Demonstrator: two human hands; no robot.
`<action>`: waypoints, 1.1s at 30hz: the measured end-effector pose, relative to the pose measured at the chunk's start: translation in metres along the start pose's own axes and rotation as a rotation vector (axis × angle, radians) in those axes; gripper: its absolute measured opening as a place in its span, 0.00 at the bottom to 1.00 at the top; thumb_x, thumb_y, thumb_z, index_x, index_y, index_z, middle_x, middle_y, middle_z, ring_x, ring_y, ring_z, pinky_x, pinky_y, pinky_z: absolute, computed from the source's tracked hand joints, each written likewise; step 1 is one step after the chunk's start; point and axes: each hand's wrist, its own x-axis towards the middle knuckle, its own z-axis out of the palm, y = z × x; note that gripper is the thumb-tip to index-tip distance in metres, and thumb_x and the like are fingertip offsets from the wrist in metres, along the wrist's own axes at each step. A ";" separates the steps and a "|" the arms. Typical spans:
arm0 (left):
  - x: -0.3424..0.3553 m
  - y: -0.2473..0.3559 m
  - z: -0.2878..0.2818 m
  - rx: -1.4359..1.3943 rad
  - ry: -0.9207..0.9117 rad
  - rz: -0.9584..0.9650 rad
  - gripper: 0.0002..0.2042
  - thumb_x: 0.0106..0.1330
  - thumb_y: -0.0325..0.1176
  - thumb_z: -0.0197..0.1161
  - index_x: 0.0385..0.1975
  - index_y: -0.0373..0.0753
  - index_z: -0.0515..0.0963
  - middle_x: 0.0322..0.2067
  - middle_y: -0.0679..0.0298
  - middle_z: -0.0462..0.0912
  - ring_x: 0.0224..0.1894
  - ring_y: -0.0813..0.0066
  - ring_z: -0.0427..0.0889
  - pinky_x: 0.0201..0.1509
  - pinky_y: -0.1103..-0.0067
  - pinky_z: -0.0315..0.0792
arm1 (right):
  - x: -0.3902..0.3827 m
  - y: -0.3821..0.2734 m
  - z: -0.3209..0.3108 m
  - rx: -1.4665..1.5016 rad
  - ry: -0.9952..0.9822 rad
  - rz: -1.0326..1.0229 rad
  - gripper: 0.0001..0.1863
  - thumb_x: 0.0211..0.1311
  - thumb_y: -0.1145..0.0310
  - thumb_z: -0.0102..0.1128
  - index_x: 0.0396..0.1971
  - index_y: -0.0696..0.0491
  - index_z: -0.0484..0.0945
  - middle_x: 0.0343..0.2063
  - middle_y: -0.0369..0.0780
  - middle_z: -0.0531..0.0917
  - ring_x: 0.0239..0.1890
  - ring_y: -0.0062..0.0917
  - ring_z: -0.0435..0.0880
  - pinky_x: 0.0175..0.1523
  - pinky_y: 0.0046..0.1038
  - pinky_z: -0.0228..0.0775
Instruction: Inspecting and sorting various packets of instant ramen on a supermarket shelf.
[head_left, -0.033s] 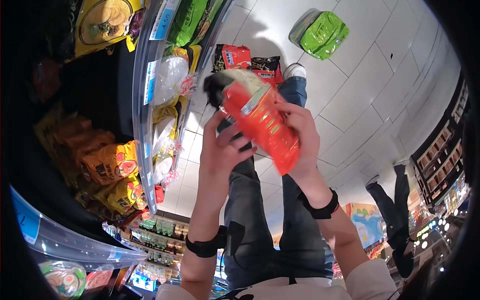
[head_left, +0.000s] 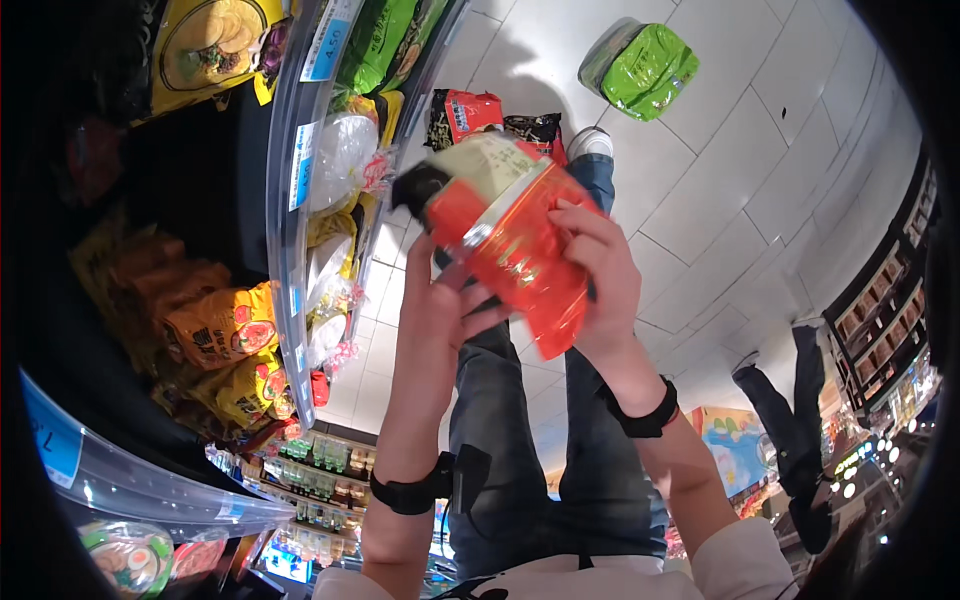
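Note:
A shiny red plastic packet with a cream band and a black end is tilted in front of me, above my legs. My right hand grips its right side, the fingers bent over the front face. At its lower left edge is my left hand, fingers apart, some of their tips partly behind the packet. Whether those fingertips touch it, I cannot tell. The black end of the packet is blurred. Beyond it, red-and-black packets lie on the floor near my shoe.
A green plastic-wrapped pack lies on the tiled floor ahead. Store shelves with clear price-tag edges line my left, holding yellow, orange and green packets. Another person's dark-trousered legs show at the right, near a rack.
The packet has turned slightly, showing more of its broad face, and its black end has shifted left and down. My left hand's fingers are now more covered by it.

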 end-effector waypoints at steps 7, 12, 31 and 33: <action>0.012 0.001 0.007 -0.185 0.069 -0.044 0.21 0.61 0.31 0.53 0.53 0.33 0.58 0.47 0.59 0.69 0.47 0.75 0.72 0.47 0.79 0.70 | 0.003 -0.003 -0.006 -0.180 -0.147 -0.188 0.15 0.30 0.78 0.58 0.25 0.48 0.73 0.38 0.37 0.76 0.46 0.34 0.73 0.52 0.40 0.63; 0.010 0.003 0.003 -0.128 0.091 -0.018 0.21 0.57 0.25 0.54 0.51 0.33 0.61 0.44 0.60 0.72 0.44 0.76 0.74 0.47 0.80 0.70 | 0.010 -0.007 -0.024 -0.189 -0.311 -0.155 0.21 0.32 0.80 0.55 0.35 0.50 0.73 0.41 0.38 0.75 0.49 0.36 0.70 0.55 0.39 0.59; 0.013 -0.057 -0.053 -0.522 -0.108 -0.164 0.30 0.45 0.19 0.52 0.54 0.37 0.60 0.52 0.58 0.67 0.57 0.64 0.64 0.60 0.65 0.56 | 0.025 -0.007 -0.035 0.421 -0.041 0.771 0.07 0.58 0.71 0.53 0.29 0.60 0.74 0.22 0.34 0.79 0.26 0.09 0.72 0.31 0.13 0.64; 0.013 -0.058 -0.054 -0.507 -0.112 -0.172 0.33 0.44 0.21 0.53 0.57 0.37 0.58 0.55 0.57 0.63 0.59 0.63 0.61 0.62 0.64 0.53 | 0.028 -0.012 -0.037 0.399 -0.034 0.753 0.07 0.58 0.71 0.52 0.29 0.60 0.73 0.21 0.34 0.78 0.26 0.09 0.72 0.31 0.13 0.63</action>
